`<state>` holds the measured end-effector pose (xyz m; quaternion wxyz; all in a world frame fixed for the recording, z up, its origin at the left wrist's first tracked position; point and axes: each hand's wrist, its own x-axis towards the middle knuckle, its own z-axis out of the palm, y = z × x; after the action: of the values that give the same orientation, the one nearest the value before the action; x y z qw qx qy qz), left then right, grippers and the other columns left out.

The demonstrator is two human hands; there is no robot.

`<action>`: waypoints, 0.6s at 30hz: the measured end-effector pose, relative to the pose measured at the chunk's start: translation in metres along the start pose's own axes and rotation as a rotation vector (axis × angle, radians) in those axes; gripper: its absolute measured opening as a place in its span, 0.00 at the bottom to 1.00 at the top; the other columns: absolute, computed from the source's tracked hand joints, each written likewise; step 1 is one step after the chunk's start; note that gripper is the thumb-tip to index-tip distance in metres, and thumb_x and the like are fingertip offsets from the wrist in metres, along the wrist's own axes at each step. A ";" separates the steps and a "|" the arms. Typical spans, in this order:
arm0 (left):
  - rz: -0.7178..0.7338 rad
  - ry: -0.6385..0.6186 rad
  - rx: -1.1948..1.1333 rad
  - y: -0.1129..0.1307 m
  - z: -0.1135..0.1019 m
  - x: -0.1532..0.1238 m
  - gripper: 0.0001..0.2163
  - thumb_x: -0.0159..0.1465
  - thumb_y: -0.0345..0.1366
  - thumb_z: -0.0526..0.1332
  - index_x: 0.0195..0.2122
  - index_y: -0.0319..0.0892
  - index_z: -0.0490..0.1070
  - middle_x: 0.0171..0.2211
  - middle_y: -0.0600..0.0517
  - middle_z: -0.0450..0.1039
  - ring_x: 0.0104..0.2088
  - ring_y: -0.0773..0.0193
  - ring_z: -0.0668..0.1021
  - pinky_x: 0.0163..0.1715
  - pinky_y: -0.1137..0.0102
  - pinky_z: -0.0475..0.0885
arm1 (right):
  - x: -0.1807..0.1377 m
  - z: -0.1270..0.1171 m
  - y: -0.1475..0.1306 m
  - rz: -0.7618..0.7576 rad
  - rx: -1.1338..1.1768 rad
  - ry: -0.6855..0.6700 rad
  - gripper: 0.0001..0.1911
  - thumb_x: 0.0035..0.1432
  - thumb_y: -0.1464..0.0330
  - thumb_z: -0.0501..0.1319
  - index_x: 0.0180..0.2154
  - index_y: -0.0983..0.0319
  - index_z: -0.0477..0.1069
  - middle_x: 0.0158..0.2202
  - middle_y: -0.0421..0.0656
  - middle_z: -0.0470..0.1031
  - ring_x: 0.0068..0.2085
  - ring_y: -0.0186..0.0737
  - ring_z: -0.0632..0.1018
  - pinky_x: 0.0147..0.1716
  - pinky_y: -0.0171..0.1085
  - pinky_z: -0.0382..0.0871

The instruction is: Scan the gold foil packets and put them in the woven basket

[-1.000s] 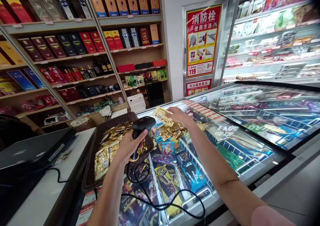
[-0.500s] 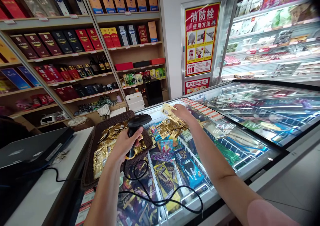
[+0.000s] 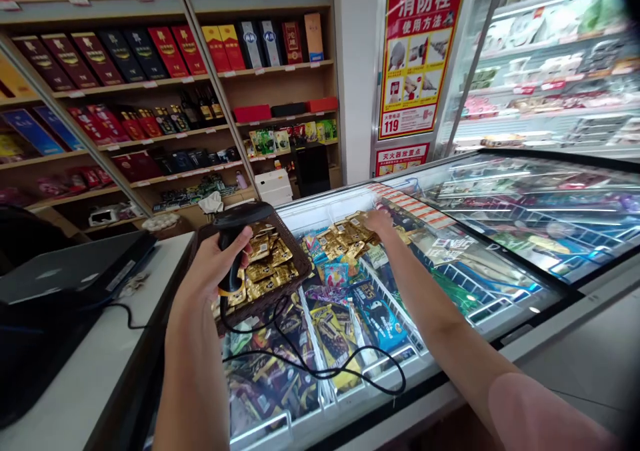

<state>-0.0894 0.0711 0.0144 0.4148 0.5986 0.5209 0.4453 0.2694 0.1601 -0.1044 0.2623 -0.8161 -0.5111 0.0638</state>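
My left hand [image 3: 213,264] is wrapped round the handle of a black barcode scanner [image 3: 244,215], held over a dark brown woven basket [image 3: 299,256]. Small gold foil packets [image 3: 273,259] fill the basket. The scanner's cable [image 3: 345,371] loops across the freezer's glass top. On that glass, to the right of the basket, lies a pile of more gold packets [image 3: 340,239]. My right hand [image 3: 379,222] is down at the pile's right end, fingers curled in on a gold packet; its fingertips are partly hidden.
Under the glass, the chest freezer [image 3: 325,404] holds wire baskets of ice cream packs [image 3: 383,321]. A white counter [image 3: 120,344] with a black laptop-like device [image 3: 75,271] stands left. Shelves of boxed bottles [image 3: 135,54] and a red poster [image 3: 420,58] are behind.
My right hand has lowered the gold packet to the pile. My left hand has moved the scanner left and up over the basket. The view has tilted down a little.
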 end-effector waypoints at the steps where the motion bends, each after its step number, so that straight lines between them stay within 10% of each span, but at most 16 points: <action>1: -0.002 0.001 0.009 0.000 -0.004 -0.001 0.27 0.43 0.59 0.74 0.27 0.40 0.70 0.21 0.52 0.70 0.18 0.69 0.69 0.16 0.74 0.62 | -0.003 -0.002 -0.004 0.002 -0.019 -0.001 0.19 0.64 0.71 0.60 0.51 0.78 0.74 0.54 0.74 0.68 0.57 0.66 0.71 0.51 0.53 0.63; 9: 0.042 0.080 0.097 -0.003 -0.034 -0.014 0.24 0.49 0.56 0.72 0.31 0.39 0.72 0.25 0.49 0.72 0.21 0.66 0.72 0.20 0.73 0.65 | -0.073 -0.010 -0.094 -0.525 0.055 -0.236 0.11 0.67 0.65 0.59 0.46 0.59 0.78 0.48 0.47 0.78 0.49 0.44 0.77 0.49 0.38 0.66; 18: 0.107 0.075 0.122 0.007 -0.042 -0.033 0.26 0.51 0.60 0.70 0.32 0.39 0.72 0.25 0.49 0.73 0.21 0.67 0.72 0.21 0.73 0.64 | -0.137 0.037 -0.188 -0.766 -0.178 -0.412 0.13 0.66 0.64 0.60 0.44 0.65 0.79 0.47 0.55 0.79 0.50 0.54 0.79 0.44 0.42 0.71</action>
<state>-0.1299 0.0389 0.0285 0.3334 0.6325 0.5296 0.4563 0.0403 0.1189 -0.0660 0.0882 -0.5576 -0.8216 0.0789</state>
